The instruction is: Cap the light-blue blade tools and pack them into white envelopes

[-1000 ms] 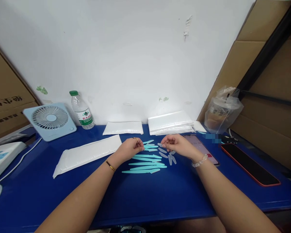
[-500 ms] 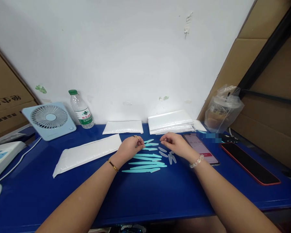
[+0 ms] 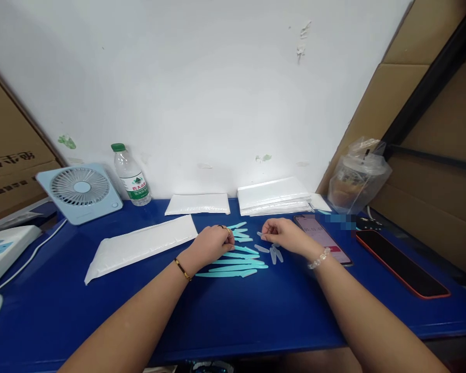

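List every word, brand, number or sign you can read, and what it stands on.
"农夫山": on the label of the clear plastic bottle with a green cap; smaller white line beneath too blurred.
"00:02:0", last digit blurred: on the smartphone with a lit pale-pink screen; its red button unreadable.
Dark characters on the brown cardboard box at left: unreadable.
Faint mark on the light-blue square fan: too small.

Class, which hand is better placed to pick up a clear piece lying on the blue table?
Likely the right hand: it is just beside the clear pieces. The left hand is farther off, over the turquoise sticks.
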Demonstrator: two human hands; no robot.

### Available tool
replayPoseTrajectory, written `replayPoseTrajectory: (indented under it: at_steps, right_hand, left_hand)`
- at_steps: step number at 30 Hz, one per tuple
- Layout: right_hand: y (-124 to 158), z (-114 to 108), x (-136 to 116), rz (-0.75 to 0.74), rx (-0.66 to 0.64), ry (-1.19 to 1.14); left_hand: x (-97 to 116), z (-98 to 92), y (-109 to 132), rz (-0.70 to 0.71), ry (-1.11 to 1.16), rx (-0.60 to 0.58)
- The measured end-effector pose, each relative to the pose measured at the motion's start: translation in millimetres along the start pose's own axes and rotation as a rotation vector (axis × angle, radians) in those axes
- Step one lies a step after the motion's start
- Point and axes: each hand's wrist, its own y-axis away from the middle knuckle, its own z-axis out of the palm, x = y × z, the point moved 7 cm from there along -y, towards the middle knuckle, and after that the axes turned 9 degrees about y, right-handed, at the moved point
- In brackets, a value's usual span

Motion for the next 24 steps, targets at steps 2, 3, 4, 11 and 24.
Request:
replayPoseTrajectory:
  at_steps: [2,3,4,11,24]
  right_hand:
    - [2.2,-2.9,-2.6,-0.007,-0.049,-0.128]
    - [3.1,-3.6,-4.4,-0.013,-0.068,-0.179]
    - [3.6,-3.8,-6.3,-0.02,-0.08,-0.215]
    - [2.2,-0.7,-12.3,-0.052,-0.058,-0.215]
    - [2.9,0.2,-25.5,-0.082,0.023,-0.158]
  left_hand:
    - [-4.9,-5.3,1.1,-0.045,0.049,0.038]
    - [-7.4,-8.3,1.7,-0.066,0.071,0.059]
    - [-9.5,-10.8,2.3,-0.084,0.091,0.076]
    - [-12.5,-13.6,2.0,-0.095,0.125,0.095]
    - [-4.1,-14.0,2.6,-0.049,0.135,0.117]
